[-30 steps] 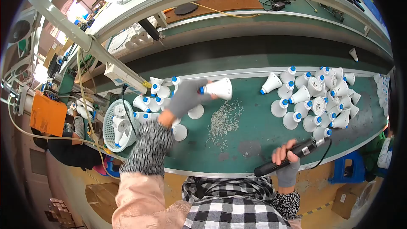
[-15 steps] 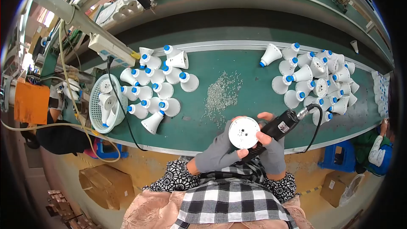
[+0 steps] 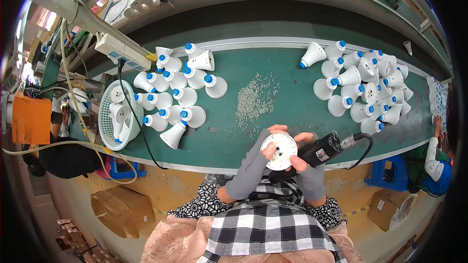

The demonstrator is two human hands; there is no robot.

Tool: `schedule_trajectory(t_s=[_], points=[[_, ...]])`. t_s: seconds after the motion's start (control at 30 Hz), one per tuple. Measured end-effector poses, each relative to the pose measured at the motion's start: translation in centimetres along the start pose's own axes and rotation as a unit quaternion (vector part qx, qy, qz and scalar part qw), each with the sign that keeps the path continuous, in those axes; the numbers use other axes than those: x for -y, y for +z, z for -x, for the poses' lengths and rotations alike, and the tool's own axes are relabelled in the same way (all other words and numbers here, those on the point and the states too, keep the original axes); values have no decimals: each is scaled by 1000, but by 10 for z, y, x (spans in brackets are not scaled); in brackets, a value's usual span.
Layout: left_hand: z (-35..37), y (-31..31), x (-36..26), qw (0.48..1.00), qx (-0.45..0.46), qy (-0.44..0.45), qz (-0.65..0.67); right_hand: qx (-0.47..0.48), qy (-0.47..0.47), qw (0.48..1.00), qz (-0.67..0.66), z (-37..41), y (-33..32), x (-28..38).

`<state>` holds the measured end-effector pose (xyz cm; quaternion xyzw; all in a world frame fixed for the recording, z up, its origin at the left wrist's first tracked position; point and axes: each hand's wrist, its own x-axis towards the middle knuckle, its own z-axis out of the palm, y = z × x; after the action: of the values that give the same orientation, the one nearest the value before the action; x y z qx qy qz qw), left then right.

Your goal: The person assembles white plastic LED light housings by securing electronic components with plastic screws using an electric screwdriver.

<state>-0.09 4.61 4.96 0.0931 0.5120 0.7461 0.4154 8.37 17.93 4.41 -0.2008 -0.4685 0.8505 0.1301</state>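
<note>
My left hand (image 3: 263,148), in a grey fingerless glove, holds a white lamp housing (image 3: 282,161) with its round face turned up. Its thumb lies on the face, over a small board with dark parts. My right hand (image 3: 307,158), gloved too, is wrapped round a black electric screwdriver (image 3: 319,152) and touches the housing's right edge with its thumb. The driver's tip is hidden below the hands. Beyond them, a pile of small screws (image 3: 254,100) is spread on the green table (image 3: 219,131).
White housings with blue caps stand and lie at the left (image 3: 186,97) and right (image 3: 351,75). A green basket (image 3: 103,122) holds several more. A black cable (image 3: 131,112) crosses the left side. Co-workers sit at the far left (image 3: 73,160) and far right (image 3: 433,165).
My left thumb has moved from the housing's lower edge onto its face, and the left fingers now show behind the rim. The view has shifted slightly.
</note>
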Motion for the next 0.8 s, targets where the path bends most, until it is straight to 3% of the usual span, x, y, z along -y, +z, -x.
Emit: schedule_trajectory(t_s=[0.33, 0.43, 0.53, 0.57, 0.73, 0.8], points=[[4, 11, -5, 995, -84, -44, 18, 5, 12, 998, 54, 7, 0, -8], [5, 13, -4, 994, -94, -45, 30, 17, -2, 997, 70, 7, -1, -11], [8, 12, 0, 995, -94, -26, 13, 55, -82, 988, 117, 10, -9, -19], [9, 12, 1, 996, -92, -17, 3, 49, -61, 992, 104, 12, -7, -19], [6, -2, 7, 987, -93, -57, 115, 65, -38, 996, 55, 13, -9, -7], [5, -25, 8, 977, -84, -75, 182, 15, -167, 985, -27, 7, -12, 6]])
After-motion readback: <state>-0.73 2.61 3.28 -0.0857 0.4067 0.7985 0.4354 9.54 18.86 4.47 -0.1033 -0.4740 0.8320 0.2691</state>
